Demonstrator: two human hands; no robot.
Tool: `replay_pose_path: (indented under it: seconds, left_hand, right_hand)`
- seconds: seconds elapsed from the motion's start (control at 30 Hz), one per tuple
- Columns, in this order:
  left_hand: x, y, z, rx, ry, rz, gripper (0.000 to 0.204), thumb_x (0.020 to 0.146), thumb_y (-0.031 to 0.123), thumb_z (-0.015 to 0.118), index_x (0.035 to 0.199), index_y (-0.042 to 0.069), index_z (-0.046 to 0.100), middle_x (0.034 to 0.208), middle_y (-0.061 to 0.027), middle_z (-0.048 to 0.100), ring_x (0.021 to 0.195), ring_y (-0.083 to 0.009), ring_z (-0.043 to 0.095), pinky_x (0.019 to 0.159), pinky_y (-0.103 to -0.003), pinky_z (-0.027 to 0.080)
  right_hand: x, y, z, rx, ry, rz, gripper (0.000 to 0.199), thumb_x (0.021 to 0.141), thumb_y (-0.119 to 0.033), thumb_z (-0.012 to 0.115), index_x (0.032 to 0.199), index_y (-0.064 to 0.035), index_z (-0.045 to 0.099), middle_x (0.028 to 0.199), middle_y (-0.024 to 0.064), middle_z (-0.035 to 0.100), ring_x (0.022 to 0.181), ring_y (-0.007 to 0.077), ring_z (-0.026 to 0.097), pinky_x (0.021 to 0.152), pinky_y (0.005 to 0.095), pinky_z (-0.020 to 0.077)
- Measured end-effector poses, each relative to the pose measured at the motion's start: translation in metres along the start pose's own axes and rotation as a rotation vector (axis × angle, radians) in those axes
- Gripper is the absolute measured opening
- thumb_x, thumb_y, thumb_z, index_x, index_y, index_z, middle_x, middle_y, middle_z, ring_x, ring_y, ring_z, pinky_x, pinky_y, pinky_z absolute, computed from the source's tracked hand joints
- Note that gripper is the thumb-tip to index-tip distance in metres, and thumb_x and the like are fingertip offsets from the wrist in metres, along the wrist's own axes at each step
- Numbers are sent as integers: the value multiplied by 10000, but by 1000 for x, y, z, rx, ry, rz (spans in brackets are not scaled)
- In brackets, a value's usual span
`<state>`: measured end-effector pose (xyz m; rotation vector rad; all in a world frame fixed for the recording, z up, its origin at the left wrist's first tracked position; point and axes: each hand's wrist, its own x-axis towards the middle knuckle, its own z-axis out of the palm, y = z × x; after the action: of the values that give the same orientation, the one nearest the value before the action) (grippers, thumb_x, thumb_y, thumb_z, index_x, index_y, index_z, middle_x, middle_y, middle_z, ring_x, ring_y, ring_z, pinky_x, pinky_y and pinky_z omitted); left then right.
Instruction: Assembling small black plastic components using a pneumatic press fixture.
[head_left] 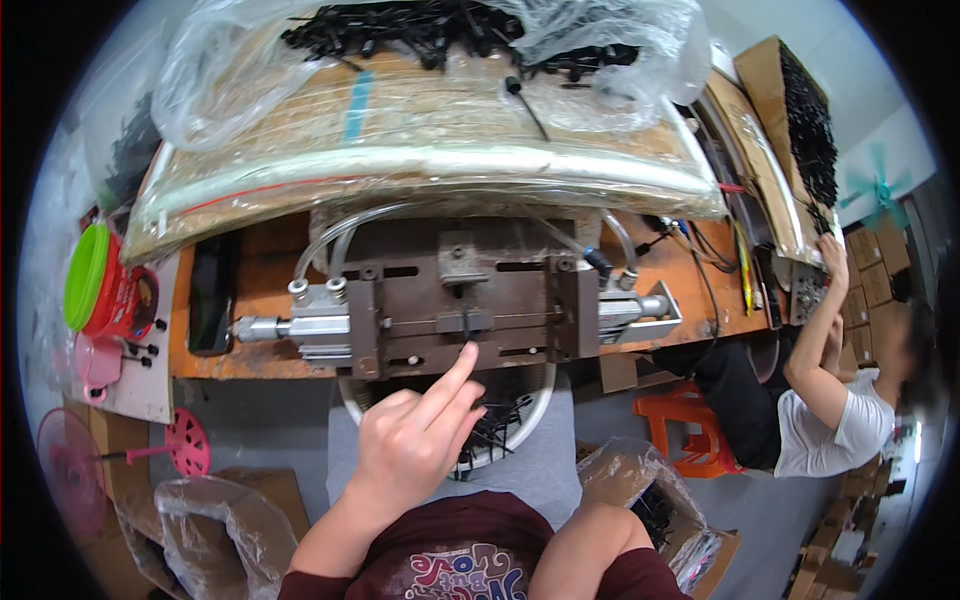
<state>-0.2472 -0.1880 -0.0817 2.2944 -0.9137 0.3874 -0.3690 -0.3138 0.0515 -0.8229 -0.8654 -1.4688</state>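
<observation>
My left hand (415,435) reaches up from the lower edge to the middle of a dark metal fixture (430,260). Its index finger is stretched out, and the other visible fingers are loosely bent; the thumb is hidden. The fingertip is at the lower end of a small black part (471,323) seated in the fixture's central block; whether it touches cannot be told. Silver pneumatic cylinders flank the fixture, one on the left (322,322) and one on the right (622,312). My right forearm (592,548) shows at the bottom, but its hand is out of view.
Below the fixture, a white-rimmed tub (545,400) holds black parts. Above it, a plastic-wrapped board (420,125) carries more black pieces. Red and pink containers stand at left. On the right, a co-worker (840,410) reaches into a box (790,150) beside an orange stool (680,425).
</observation>
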Motion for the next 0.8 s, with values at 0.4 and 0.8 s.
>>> replay_pose_path:
  seconds: [0.4,0.8]
  left_hand:
    - [-75,-18,42,-279,-347,84,226,753,152,788,937,48,710,1224,-64,686,657,-209,687,580,-307,544]
    - [-90,-34,58,-358,-297,-63,777,751,483,778,1380,100,531,1455,-157,496,881,-313,692,733,-373,565]
  right_hand:
    - [-24,9,-9,-112,-26,-60,208,952,-46,541,1157,-68,566,1142,105,540,1003,217,519,847,309,402]
    - [-67,1,-12,-247,-49,-118,318,958,-86,560,1273,-51,586,1307,154,557,1176,274,543,969,337,425]
